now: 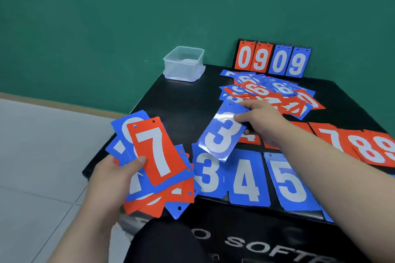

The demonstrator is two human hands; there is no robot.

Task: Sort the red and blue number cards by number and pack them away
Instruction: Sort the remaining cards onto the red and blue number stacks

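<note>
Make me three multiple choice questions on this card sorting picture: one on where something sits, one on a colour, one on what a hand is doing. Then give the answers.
1. Where does the clear box stand?
A: at the far left corner of the black table
B: on the floor
C: on the person's lap

2. What colour is the 7 card lying topmost in the left hand?
A: blue
B: red
C: green

3. What is the right hand doing?
A: lying flat on the table
B: lifting the box
C: pinching a blue 3 card

Answers:
1 A, the box sits on the tabletop by its far left edge.
2 B, it shows a white 7 on red.
3 C, thumb and fingers grip the card's upper end above the table.
</note>
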